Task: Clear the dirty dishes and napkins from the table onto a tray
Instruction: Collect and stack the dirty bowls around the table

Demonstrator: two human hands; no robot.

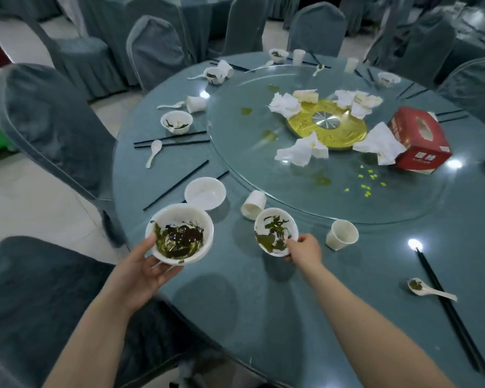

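the left hand (140, 271), palm up with the forearm rising from the lower left, cradles a dirty white bowl (179, 238) from beneath, thumb hooked over its near rim, holding it over the table's near edge. the right hand (303, 249), arm stretched forward from the lower right, pinches the near rim of a second dirty bowl (275, 229), which tilts toward the camera at the round teal table (263, 303). just beyond lie a clean bowl (205, 193), a tipped paper cup (253, 205) and an upright cup (342, 235), while crumpled napkins (301, 149) ring the gold centre of the glass turntable (403, 203) beside a red tissue box (419, 140).
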